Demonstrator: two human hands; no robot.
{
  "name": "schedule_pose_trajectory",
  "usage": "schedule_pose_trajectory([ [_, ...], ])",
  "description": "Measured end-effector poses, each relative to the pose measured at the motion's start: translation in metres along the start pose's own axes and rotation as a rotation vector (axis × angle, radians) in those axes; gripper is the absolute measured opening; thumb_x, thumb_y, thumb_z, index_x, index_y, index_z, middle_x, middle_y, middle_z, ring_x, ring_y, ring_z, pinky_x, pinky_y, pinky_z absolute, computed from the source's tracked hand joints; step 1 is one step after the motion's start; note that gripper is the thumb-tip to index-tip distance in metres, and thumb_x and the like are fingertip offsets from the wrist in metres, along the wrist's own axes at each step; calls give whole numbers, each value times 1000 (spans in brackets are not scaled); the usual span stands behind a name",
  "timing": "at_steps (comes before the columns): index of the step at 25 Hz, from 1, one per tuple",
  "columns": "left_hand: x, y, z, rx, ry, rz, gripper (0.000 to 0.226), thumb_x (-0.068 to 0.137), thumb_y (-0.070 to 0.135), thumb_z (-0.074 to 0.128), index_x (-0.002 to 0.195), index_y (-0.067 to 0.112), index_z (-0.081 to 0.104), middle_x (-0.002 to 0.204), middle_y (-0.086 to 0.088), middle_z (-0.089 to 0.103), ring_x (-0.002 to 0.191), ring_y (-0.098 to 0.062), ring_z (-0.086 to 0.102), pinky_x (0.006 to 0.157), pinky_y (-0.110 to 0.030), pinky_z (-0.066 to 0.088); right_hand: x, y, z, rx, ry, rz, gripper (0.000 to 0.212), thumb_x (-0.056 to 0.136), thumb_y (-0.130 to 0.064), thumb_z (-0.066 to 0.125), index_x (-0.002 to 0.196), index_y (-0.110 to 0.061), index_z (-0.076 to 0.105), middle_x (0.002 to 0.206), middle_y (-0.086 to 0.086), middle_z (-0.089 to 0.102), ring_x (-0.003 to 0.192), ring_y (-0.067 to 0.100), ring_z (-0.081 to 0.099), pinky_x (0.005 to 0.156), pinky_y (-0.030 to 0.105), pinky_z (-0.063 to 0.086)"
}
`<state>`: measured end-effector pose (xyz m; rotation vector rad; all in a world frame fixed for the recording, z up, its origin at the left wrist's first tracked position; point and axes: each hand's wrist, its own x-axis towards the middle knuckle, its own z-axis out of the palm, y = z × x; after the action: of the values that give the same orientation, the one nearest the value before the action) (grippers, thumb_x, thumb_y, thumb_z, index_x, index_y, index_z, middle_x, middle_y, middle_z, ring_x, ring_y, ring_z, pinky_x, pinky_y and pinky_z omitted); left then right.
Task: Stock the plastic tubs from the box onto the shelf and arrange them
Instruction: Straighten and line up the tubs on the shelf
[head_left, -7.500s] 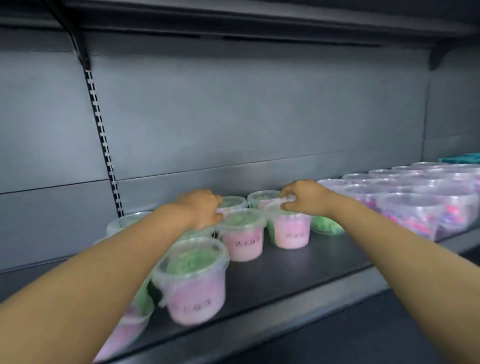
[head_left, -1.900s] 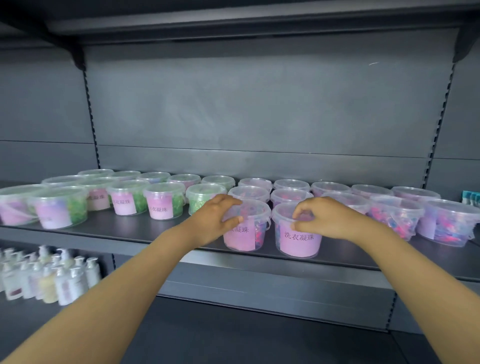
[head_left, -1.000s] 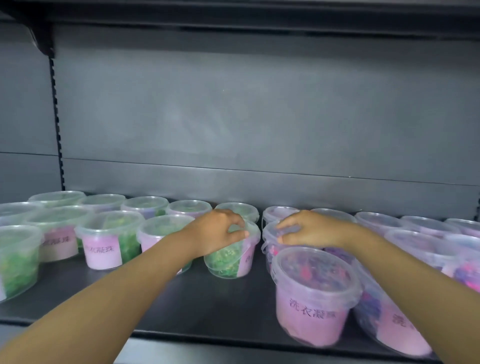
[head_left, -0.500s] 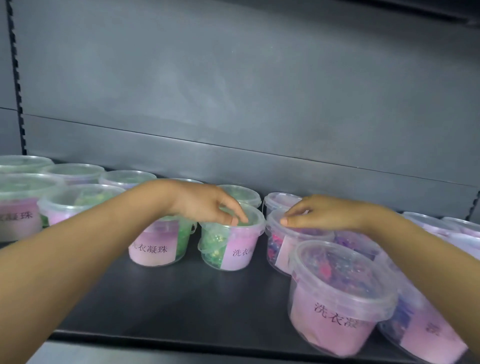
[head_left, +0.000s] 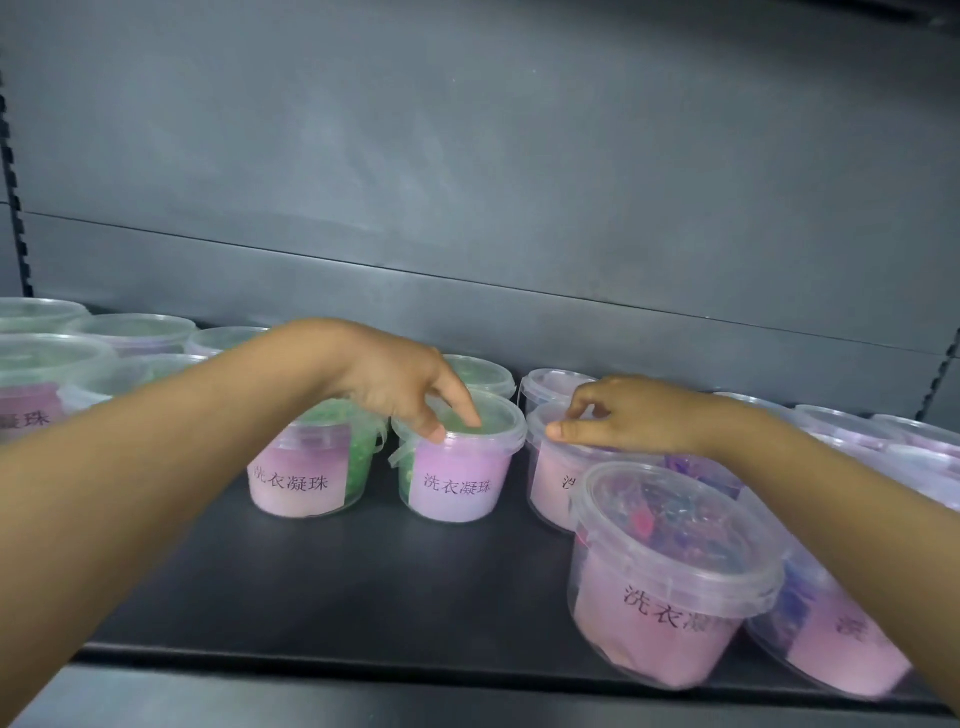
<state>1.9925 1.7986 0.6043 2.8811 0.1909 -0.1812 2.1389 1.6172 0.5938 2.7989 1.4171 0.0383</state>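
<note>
Here, green tub (head_left: 457, 483) at frame centre was pinched at lid rim by curled fingers (head_left: 465, 405) of left hand (head_left: 395, 389); purple tub (head_left: 553, 473) just right was gripped likewise by right hand (head_left: 639, 415). Judged best: tubs twisted flat on shelf (head_left: 363, 582), labels faced forward.

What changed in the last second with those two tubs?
Left hand has set the tilted green tub upright and turned its label to the front. Right hand turned the purple tub, label forward too. Both still grip them; the front right tubs stayed put.
</note>
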Motion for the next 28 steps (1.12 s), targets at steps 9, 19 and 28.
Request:
schedule_pose_trajectory([
  [9, 13, 4, 31, -6, 156, 33, 48, 93, 42, 50, 138, 29, 43, 149, 7, 37, 138, -11, 33, 111, -25, 26, -16, 12, -8, 184, -152, -38, 49, 87, -48, 57, 133, -33, 50, 142, -19, 42, 131, 3, 39, 107, 20, 26],
  [19, 0, -2, 45, -61, 320, 97, 40, 93, 35, 53, 133, 32, 50, 140, 11, 45, 133, -7, 38, 108, -19, 27, -51, 18, 14, 323, 7, -128, 50, 85, -53, 55, 132, -38, 48, 131, -29, 41, 126, -8, 34, 108, 16, 22],
  [28, 2, -4, 44, -79, 358, 139, 40, 91, 46, 51, 129, 34, 53, 131, 14, 51, 123, -3, 45, 105, -15, 31, -48, 19, 11, 235, 14, -206, 48, 86, -55, 51, 130, -35, 52, 135, -23, 47, 127, -6, 40, 110, 18, 28],
])
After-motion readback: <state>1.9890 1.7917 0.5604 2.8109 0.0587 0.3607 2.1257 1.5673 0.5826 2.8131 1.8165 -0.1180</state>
